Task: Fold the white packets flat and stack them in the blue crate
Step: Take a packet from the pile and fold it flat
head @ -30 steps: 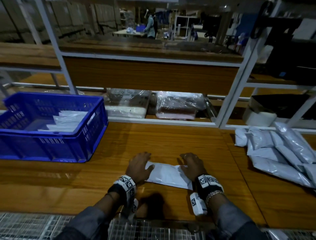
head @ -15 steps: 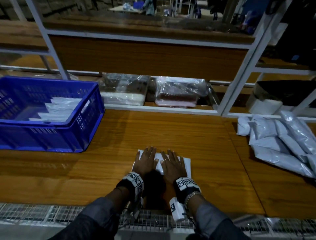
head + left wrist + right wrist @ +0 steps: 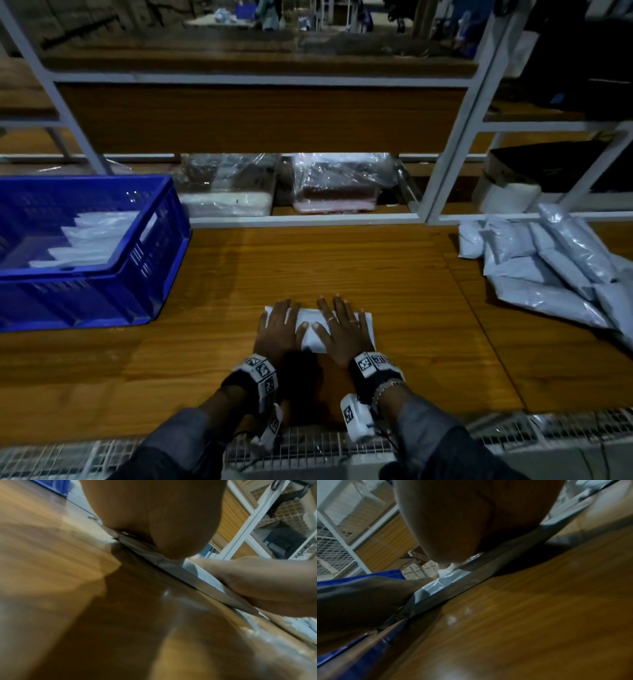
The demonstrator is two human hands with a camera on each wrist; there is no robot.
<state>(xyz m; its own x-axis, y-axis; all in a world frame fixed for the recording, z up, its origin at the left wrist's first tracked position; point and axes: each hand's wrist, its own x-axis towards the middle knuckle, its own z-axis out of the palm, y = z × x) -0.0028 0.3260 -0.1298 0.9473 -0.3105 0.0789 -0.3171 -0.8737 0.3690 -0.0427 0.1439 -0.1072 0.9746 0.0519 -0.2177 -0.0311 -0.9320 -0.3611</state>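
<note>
Most of the folded packet (image 3: 310, 330) lay hidden under the left hand (image 3: 278, 329) and right hand (image 3: 343, 330). Both wrist views were blurred, each palm blocking the fingers. The blue crate (image 3: 150, 260) ran off the head view's left edge.

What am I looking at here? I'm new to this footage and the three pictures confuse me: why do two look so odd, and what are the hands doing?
No machine here: a person wears three cameras. The wide picture comes from the head and looks down at a wooden table. The other two come from the wrists, so close to the palms that they blur. The left hand and right hand lie flat, fingers straight, pressing a folded white packet onto the table; nothing is gripped. To the left stands a blue crate with flat packets stacked inside. To the right lies a heap of unfolded packets. Behind, a shelf holds plastic-wrapped bundles.
</note>
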